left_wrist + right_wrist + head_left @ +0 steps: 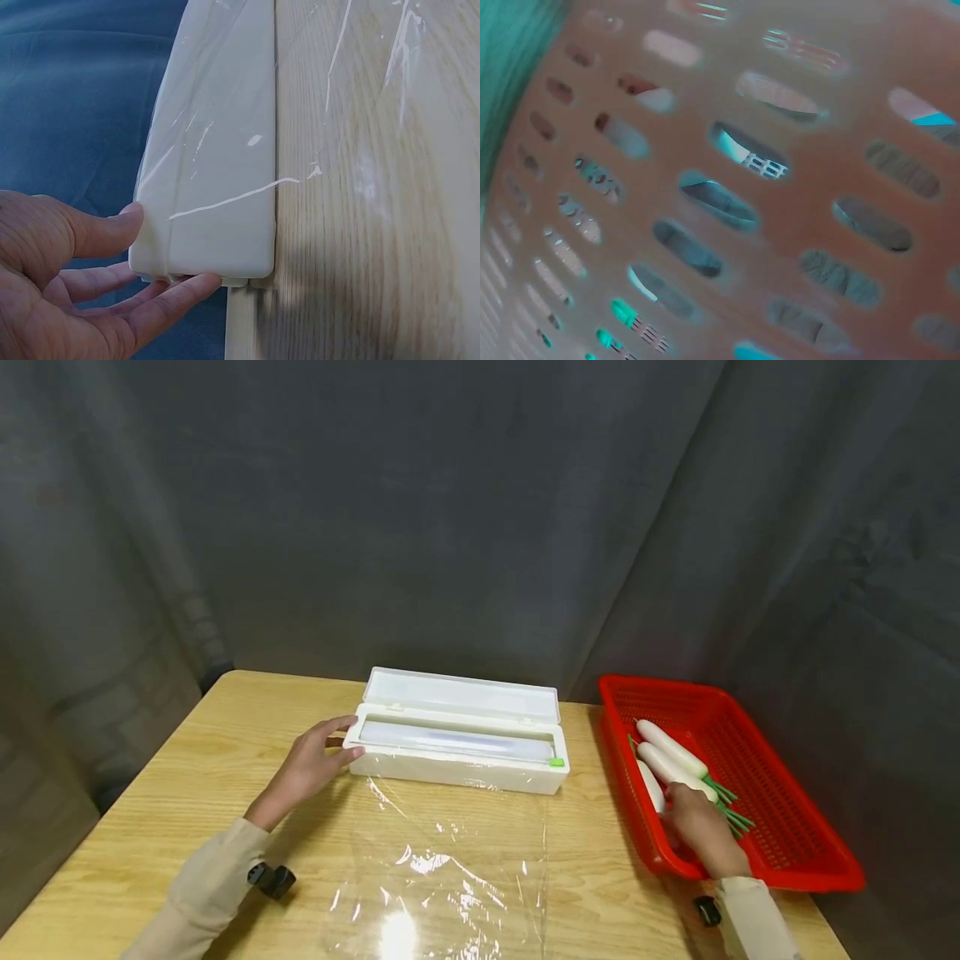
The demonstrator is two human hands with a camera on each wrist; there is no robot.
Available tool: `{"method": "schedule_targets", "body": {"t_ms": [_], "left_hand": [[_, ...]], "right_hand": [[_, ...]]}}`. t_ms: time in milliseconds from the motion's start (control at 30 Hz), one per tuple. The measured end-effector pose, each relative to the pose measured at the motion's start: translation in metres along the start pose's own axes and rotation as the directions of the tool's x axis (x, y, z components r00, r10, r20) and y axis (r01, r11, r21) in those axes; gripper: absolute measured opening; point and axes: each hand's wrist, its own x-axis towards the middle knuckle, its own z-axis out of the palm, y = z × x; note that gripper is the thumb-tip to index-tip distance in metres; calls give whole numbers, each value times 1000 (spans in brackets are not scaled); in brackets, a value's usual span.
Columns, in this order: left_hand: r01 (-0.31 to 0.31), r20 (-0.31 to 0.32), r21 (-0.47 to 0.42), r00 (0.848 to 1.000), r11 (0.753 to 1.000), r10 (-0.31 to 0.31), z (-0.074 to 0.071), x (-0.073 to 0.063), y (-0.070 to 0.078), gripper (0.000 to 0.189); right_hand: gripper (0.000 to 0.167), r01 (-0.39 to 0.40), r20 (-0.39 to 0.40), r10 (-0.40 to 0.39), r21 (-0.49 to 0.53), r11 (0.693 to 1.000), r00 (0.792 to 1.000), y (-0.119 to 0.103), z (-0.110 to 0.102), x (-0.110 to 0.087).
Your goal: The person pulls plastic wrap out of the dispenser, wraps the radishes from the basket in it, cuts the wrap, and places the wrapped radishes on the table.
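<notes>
A white cling film dispenser [457, 768] lies on the table with its lid [461, 693] raised and a roll of film [453, 741] inside. My left hand [311, 764] holds its left end. In the left wrist view the thumb [112, 229] lies at one edge and the fingers reach around the end. A clear sheet of cling film [450, 868] spreads from the dispenser toward me. My right hand [701, 827] reaches down into the red basket [787, 793], among several white radishes [671, 747] with green stems. Its fingertips are hidden there.
Wooden table [247, 727] under everything; the basket stands at its right edge. Dark curtains [450, 527] hang behind and at the sides. A small green piece [557, 762] sits at the dispenser's right end. The right wrist view shows mostly the basket's slotted wall [780, 217].
</notes>
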Motion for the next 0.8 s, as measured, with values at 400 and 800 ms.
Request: {"method": "schedule_targets", "body": {"t_ms": [400, 800], "left_hand": [[4, 10, 4, 1000, 1000, -4, -1, 0, -1, 56], [2, -3, 9, 1000, 1000, -2, 1, 0, 1, 54]], "right_hand": [[12, 7, -97, -14, -74, 997, 995, -1, -2, 0], [20, 11, -155, -16, -29, 1000, 988, 0, -2, -1]]}}
